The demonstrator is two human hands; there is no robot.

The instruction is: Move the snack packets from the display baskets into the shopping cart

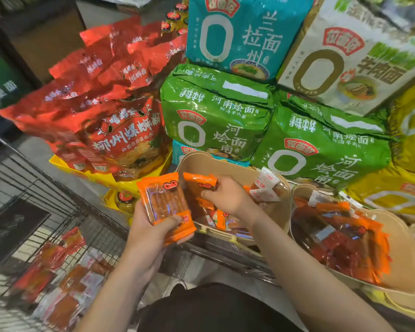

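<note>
Left hand is gripping 1 orange snack packet upright, just left of the tan basket. Right hand is down in that basket, pinching a 2nd orange packet. Shopping cart at lower left already has packets lying in it.

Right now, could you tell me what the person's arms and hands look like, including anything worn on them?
Both forearms are bare, with no sleeves, gloves, watch or rings visible on the left hand or the right hand. A dark garment covers the torso below.
</note>
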